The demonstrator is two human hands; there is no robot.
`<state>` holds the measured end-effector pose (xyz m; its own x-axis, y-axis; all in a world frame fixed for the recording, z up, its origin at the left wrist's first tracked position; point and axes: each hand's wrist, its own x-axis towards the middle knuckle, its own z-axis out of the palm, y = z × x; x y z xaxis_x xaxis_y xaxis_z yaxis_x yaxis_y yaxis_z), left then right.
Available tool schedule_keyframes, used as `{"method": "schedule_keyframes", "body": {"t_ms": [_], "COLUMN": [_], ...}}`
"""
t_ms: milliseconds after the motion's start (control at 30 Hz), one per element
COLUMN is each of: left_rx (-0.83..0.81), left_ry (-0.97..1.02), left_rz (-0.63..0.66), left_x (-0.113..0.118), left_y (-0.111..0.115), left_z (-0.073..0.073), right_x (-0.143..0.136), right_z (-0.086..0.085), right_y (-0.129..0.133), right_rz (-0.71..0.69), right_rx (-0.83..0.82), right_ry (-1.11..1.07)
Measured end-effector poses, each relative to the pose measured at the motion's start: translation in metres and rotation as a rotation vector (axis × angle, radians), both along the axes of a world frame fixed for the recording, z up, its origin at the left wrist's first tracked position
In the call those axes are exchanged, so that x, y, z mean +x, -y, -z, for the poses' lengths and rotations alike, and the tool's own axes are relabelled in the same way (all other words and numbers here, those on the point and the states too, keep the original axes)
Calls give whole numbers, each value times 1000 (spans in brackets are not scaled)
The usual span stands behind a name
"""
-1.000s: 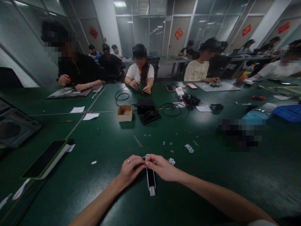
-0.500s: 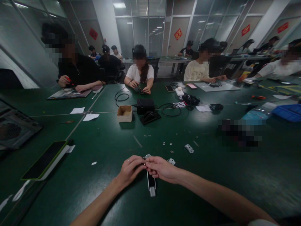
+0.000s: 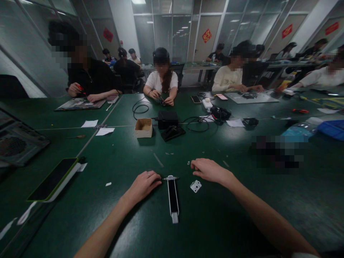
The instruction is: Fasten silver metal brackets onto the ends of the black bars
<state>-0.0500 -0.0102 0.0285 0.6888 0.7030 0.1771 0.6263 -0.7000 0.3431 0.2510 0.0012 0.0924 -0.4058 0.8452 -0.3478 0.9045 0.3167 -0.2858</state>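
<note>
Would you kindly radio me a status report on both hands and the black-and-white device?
Left hand at far end of black-and-white device. Right hand beside small metal part, grip unclear. Silver bracket right of device, apart.

Four red signs [image 3: 206, 36] are hanging on rear panels [image 3: 200, 52], gold-toned marks are showing, all lettering is blurring beyond reading.

A slim bar [image 3: 173, 196] with a black face and white edges lies flat, pointing roughly from 12 to 6 o'clock. A thin silver rod [image 3: 171, 178] crosses its 12 o'clock end, running from 9 to 3; a pale tab [image 3: 175, 217] sticks out at 6. Near the bar's 2 o'clock lies a silver plate [image 3: 195, 186] with dark holes. Farther off, toward 1, sits a tiny silver piece [image 3: 188, 163], its shape unclear.
</note>
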Motion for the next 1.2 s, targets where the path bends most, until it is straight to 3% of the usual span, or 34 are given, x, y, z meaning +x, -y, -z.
{"method": "schedule_keyframes", "body": {"t_ms": [333, 667, 967, 1200], "left_rx": [-49, -48, -63, -70], "left_ry": [92, 124, 124, 135], "left_rz": [-81, -115, -108, -103], "left_x": [10, 12, 14, 16], "left_y": [3, 4, 4, 5], "left_z": [12, 11, 11, 12], "right_x": [4, 5, 1, 2], "right_z": [20, 22, 10, 19], "right_y": [-9, -10, -12, -18], "right_rz": [67, 73, 78, 67], "right_rx": [-52, -11, 51, -4], "right_ry": [77, 71, -22, -102]}}
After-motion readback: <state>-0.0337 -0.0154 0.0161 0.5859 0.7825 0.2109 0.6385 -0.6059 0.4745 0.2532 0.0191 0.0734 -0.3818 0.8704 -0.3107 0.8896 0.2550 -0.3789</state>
